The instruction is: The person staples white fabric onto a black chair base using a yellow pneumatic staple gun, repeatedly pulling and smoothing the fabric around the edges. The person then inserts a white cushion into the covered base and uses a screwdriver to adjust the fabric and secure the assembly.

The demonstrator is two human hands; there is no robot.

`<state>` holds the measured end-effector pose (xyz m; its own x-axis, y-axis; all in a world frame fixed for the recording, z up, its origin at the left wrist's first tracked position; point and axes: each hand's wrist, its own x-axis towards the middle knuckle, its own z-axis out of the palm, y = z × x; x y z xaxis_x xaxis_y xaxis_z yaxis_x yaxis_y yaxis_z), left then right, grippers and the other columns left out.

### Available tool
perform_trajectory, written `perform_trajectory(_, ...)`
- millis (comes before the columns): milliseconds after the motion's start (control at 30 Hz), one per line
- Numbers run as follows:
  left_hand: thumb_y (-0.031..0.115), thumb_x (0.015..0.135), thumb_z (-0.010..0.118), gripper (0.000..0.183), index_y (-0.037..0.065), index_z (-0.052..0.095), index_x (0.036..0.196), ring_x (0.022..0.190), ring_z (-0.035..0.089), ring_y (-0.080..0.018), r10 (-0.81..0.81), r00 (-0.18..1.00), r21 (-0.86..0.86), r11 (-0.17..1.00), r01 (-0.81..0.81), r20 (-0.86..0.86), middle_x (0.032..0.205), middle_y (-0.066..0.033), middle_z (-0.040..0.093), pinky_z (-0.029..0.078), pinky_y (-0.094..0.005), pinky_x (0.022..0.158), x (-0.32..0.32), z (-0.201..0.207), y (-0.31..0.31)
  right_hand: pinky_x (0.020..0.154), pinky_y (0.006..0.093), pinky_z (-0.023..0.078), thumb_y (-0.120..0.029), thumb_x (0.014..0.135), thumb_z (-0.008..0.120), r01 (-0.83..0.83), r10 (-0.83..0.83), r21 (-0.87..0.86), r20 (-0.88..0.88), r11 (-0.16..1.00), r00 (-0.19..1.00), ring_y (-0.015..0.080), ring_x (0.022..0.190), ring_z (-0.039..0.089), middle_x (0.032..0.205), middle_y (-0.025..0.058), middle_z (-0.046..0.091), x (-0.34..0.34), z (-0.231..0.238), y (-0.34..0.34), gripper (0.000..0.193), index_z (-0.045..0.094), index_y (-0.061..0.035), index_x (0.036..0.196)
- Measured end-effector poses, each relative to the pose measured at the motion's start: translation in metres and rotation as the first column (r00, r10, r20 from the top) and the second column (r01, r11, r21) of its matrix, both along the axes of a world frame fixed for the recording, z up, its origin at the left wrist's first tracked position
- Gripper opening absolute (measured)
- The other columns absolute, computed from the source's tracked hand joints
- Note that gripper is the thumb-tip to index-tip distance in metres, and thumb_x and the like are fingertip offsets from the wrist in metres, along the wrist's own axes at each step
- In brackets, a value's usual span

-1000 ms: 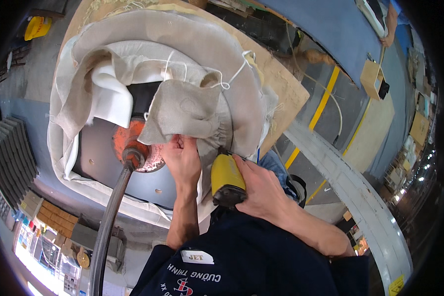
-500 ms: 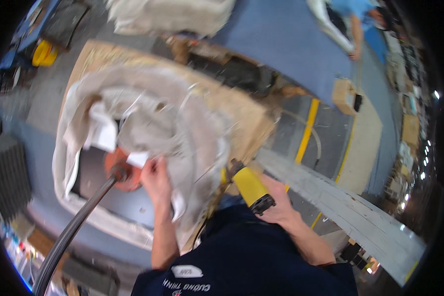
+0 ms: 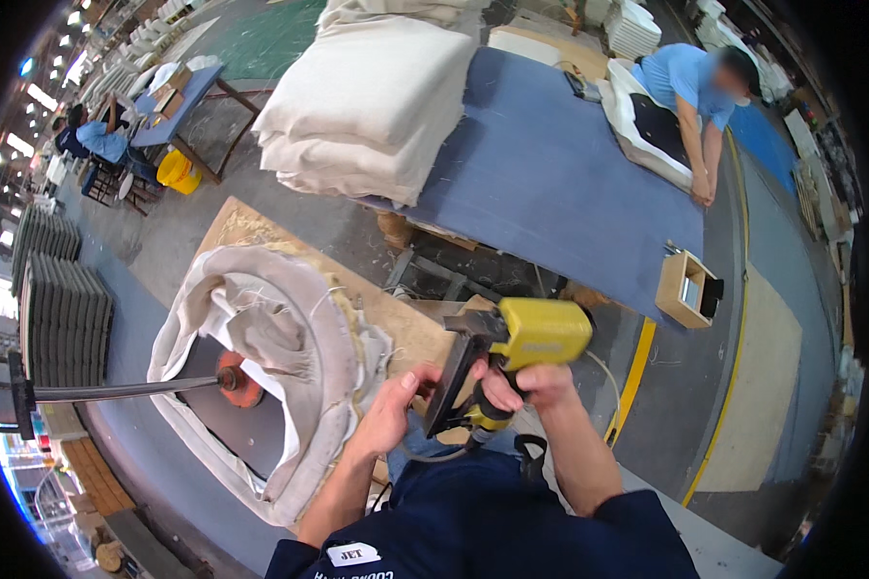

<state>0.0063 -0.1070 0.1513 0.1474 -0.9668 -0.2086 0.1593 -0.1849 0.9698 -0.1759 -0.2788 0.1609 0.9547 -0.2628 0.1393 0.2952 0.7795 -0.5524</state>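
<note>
My right hand is wrapped around the grip of a yellow and black staple gun, lifted in front of my body with its long black magazine slanting downward. Against that magazine press the curled fingers of my left hand; whether they also hold something small is hidden. To the left lies an upholstered seat piece with pale fabric gathered around its rim and a dark panel showing inside. An orange-red disc on the end of a metal rod sits against the panel.
A wooden board lies beneath the seat piece. Beyond it stands a blue-topped table with stacked pale fabric covers and a small wooden box. A co-worker leans over another piece there. An air hose loops at my right.
My left hand has left the seat fabric and moved right to the staple gun. The staple gun has been raised and turned in my right hand. The whole view has shifted.
</note>
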Motion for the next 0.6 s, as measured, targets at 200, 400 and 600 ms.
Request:
perform_trajectory(200,0.068,0.106,0.028,0.079,0.0,0.065,0.126,0.087,0.057,-0.0134,-0.058,0.979,0.086,0.993,0.076,-0.195,0.094,-0.0041,0.066,0.044,-0.0297,0.08,-0.057,0.053,-0.072,0.049,0.0327,0.053,-0.025,0.085,0.071,-0.211,0.049,0.383,0.392,0.899,0.919,0.0164,0.05,0.06,0.075,0.0138,0.065,0.01,-0.023,-0.06,0.053,0.056,0.0138,0.117)
perform_trajectory(400,0.05,0.109,0.043,0.065,-0.003,0.05,0.147,0.12,0.05,-0.0151,0.017,0.99,-0.048,0.999,-0.024,-0.14,0.141,-0.008,0.049,0.038,-0.0287,0.104,-0.069,0.031,-0.108,0.052,0.025,0.058,-0.029,0.096,0.07,-0.367,-0.067,0.484,0.67,0.794,0.74,0.0104,0.064,0.061,0.109,0.0115,0.055,0.041,-0.054,-0.121,0.069,0.041,0.0048,0.149)
perform_trajectory(600,0.008,0.084,0.075,0.098,0.007,0.017,0.163,0.134,0.049,-0.0209,-0.094,0.98,0.133,0.984,0.118,-0.173,0.144,-0.0115,0.05,0.039,-0.0395,0.115,-0.064,0.028,-0.181,0.06,0.0269,0.055,-0.047,0.096,0.068,-0.098,-0.121,0.502,0.385,0.859,0.915,0.0172,0.081,0.059,0.113,0.0097,0.05,0.035,-0.074,-0.21,0.07,0.048,-0.0045,0.148)
